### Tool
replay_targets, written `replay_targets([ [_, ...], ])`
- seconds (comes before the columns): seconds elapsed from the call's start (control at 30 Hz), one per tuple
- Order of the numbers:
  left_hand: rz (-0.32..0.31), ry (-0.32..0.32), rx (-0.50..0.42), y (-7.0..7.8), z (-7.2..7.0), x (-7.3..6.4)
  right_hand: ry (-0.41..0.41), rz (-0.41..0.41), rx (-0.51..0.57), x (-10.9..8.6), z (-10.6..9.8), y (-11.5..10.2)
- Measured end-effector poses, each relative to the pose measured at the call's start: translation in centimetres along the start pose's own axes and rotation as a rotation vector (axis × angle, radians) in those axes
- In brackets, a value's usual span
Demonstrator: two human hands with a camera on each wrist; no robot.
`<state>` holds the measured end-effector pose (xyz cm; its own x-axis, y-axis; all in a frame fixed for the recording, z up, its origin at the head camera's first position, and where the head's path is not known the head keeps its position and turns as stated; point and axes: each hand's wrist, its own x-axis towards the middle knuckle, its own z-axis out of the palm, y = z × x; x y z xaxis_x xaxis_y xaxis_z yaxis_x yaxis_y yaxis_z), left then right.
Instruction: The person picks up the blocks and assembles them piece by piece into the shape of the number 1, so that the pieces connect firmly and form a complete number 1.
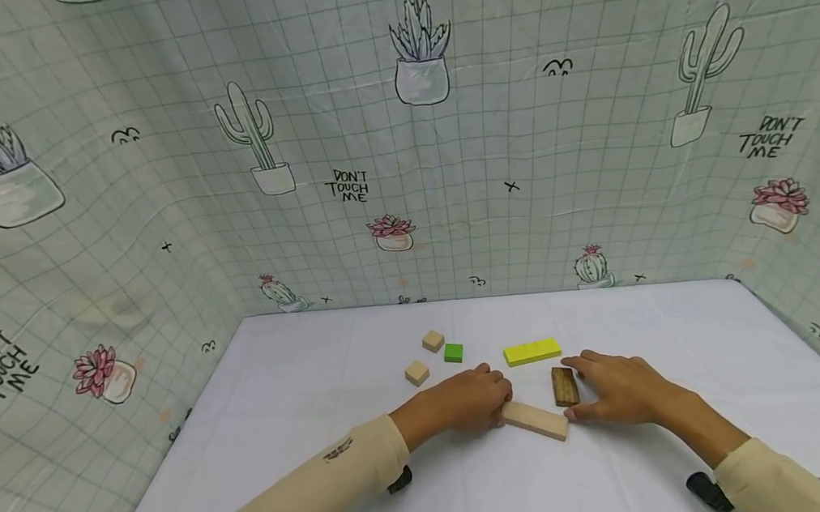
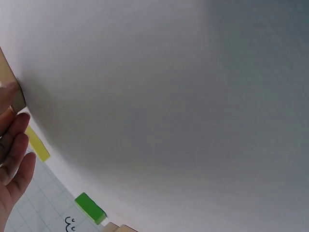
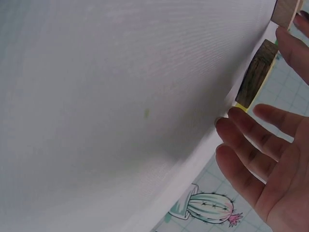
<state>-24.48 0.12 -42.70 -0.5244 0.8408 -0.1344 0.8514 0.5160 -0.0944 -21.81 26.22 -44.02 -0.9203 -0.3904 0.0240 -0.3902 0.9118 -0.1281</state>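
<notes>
A pale wooden plank (image 1: 537, 420) lies slantwise on the table, its left end pinched by my left hand (image 1: 470, 399). In the left wrist view the thumb and fingers of that hand (image 2: 14, 162) sit at the plank's end (image 2: 7, 72). My right hand (image 1: 622, 388) is spread to the right of a dark brown wooden block (image 1: 565, 386), its thumb tip close to the plank's right end. The right wrist view shows those fingers (image 3: 240, 166) apart and holding nothing, with the brown block (image 3: 258, 75) beyond them.
Behind the hands lie a yellow block (image 1: 532, 352), a small green block (image 1: 453, 353) and two pale wooden cubes, one farther back (image 1: 433, 341) and one nearer (image 1: 416, 372). A white cloth covers the table (image 1: 305, 395); a cactus-print curtain (image 1: 487, 135) hangs behind it.
</notes>
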Motion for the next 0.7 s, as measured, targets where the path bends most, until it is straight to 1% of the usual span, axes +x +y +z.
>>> replay_targets([
  [0.2, -0.001, -0.020, -0.064, -0.1, -0.3, -0.9, -0.004, 0.004, 0.003, 0.0, -0.1, -0.2],
  [0.43, -0.035, -0.039, -0.155, -0.1, 0.1, -1.8, 0.000, 0.004, -0.004, -0.1, -0.2, -0.4],
  [0.53, -0.044, -0.038, -0.186, -0.3, 0.3, -2.3, -0.006, 0.008, -0.008, -0.1, -0.2, -0.4],
  [0.7, -0.044, -0.027, -0.220, -0.4, 0.6, -2.9, -0.010, 0.013, -0.012, 0.0, -0.1, -0.5],
])
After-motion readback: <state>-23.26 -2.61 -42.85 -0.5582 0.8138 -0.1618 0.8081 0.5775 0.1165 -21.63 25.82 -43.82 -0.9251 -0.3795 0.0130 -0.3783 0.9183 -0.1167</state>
